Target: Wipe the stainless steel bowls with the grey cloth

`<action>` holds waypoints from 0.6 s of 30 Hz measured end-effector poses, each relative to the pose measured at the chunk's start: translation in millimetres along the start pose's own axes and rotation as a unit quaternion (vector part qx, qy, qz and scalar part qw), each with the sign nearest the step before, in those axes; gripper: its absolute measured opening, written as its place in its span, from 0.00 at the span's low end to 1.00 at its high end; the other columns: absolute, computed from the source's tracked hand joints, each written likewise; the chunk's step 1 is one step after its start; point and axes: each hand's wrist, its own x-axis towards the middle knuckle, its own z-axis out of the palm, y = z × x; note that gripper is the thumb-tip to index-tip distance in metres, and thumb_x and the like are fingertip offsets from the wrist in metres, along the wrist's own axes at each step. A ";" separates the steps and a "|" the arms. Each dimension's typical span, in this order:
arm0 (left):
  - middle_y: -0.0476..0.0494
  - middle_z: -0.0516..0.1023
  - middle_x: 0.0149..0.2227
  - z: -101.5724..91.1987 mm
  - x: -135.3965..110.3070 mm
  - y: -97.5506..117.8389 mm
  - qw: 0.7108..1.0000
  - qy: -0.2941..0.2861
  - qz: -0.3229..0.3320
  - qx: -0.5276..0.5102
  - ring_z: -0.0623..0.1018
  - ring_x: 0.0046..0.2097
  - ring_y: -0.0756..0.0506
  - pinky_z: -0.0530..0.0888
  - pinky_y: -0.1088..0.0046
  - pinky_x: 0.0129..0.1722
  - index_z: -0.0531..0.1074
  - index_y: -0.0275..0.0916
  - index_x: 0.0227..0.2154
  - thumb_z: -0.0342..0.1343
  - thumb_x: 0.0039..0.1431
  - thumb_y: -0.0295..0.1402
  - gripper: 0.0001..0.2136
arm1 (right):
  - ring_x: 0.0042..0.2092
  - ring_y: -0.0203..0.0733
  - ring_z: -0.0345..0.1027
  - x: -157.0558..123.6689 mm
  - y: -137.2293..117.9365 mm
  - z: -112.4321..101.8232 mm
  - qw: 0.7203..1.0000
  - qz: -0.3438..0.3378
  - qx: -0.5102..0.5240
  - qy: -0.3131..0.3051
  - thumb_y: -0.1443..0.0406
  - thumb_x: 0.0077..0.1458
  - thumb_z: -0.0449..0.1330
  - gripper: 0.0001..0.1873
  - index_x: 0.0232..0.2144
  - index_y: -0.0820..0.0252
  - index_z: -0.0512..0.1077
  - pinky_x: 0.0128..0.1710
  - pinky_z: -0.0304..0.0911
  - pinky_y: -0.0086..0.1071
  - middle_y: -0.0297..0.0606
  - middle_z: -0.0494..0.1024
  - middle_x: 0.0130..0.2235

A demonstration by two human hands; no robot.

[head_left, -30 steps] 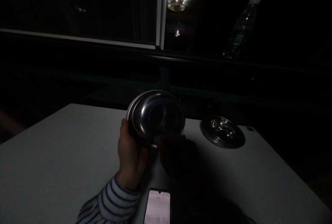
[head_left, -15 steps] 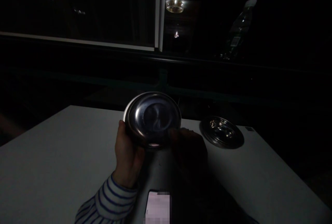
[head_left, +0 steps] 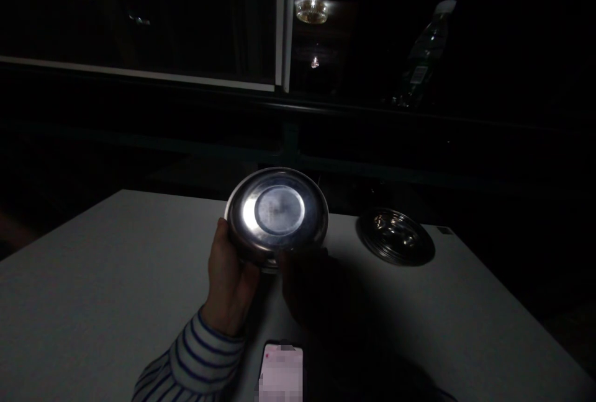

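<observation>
A shiny round metal plate [head_left: 279,209] is held up tilted over the white table, its underside with a ringed base facing me. A second edge shows behind its rim at the left and bottom; whether that is another plate, I cannot tell. My left hand [head_left: 229,281], in a striped cuff, is closed on the lower left rim, thumb along the side. Deep shadow covers my right hand [head_left: 311,287] at the lower right rim. Its thumb tip meets the bottom edge and the other fingers are hardly visible. Farther right, more metal plates [head_left: 395,237] lie on the table, seemingly stacked.
A lit phone [head_left: 282,371] lies on the white table [head_left: 139,290] near the front edge. Behind the table a clear bottle with a white cap [head_left: 426,48] leans in the dark beside a window frame [head_left: 282,30]. Lamp reflections show in the glass.
My right hand has moved left and down along the plate's rim. The plate has tilted so its base catches more light, and the pale edge at its left has narrowed. My left hand keeps its grip.
</observation>
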 end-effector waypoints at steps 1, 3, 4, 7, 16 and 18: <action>0.42 0.79 0.37 0.0 0.2 0.3 1.000 0.001 0.002 0.002 0.76 0.42 0.45 0.73 0.71 0.41 0.73 0.35 0.39 0.45 0.59 0.36 0.15 | 0.36 0.41 0.65 -0.4 0.1 -0.3 1.000 -0.005 0.002 -0.002 0.70 0.55 0.54 0.10 0.40 0.59 0.70 0.35 0.58 0.35 0.40 0.74 0.35; 0.44 0.79 0.35 1.0 -0.1 1.6 1.000 0.015 0.010 0.006 0.76 0.40 0.46 0.73 0.72 0.40 0.73 0.35 0.38 0.45 0.59 0.36 0.14 | 0.38 0.42 0.65 -1.8 3.7 -0.8 1.000 -0.003 0.016 0.000 0.70 0.55 0.53 0.12 0.42 0.63 0.69 0.37 0.60 0.35 0.42 0.73 0.37; 0.45 0.79 0.34 2.0 -0.6 2.3 1.000 0.024 0.019 0.006 0.76 0.39 0.47 0.73 0.73 0.40 0.73 0.35 0.37 0.45 0.59 0.35 0.14 | 0.40 0.42 0.65 -2.7 6.0 -0.8 1.000 0.010 0.020 0.014 0.70 0.55 0.54 0.12 0.43 0.65 0.68 0.38 0.60 0.36 0.44 0.73 0.37; 0.47 0.78 0.34 5.3 -3.4 4.2 0.998 0.048 0.034 0.008 0.76 0.37 0.49 0.73 0.74 0.38 0.74 0.36 0.35 0.45 0.59 0.35 0.13 | 0.44 0.45 0.65 -5.5 8.6 -0.9 0.999 0.013 0.016 0.032 0.70 0.54 0.55 0.15 0.45 0.68 0.67 0.42 0.60 0.37 0.47 0.73 0.40; 0.47 0.78 0.30 6.2 -6.9 4.5 0.999 0.040 0.020 0.011 0.75 0.33 0.49 0.73 0.75 0.35 0.74 0.36 0.32 0.43 0.61 0.37 0.15 | 0.42 0.43 0.66 -1.7 5.9 -5.6 0.999 0.027 0.007 0.038 0.69 0.55 0.54 0.13 0.44 0.67 0.68 0.40 0.61 0.36 0.44 0.75 0.38; 0.47 0.78 0.31 6.2 -6.9 5.1 0.999 0.037 0.016 0.012 0.76 0.34 0.49 0.73 0.75 0.34 0.74 0.36 0.32 0.44 0.60 0.37 0.14 | 0.42 0.44 0.66 -3.4 4.2 -5.2 0.999 0.008 -0.013 0.034 0.68 0.55 0.54 0.14 0.44 0.65 0.69 0.40 0.61 0.37 0.44 0.75 0.40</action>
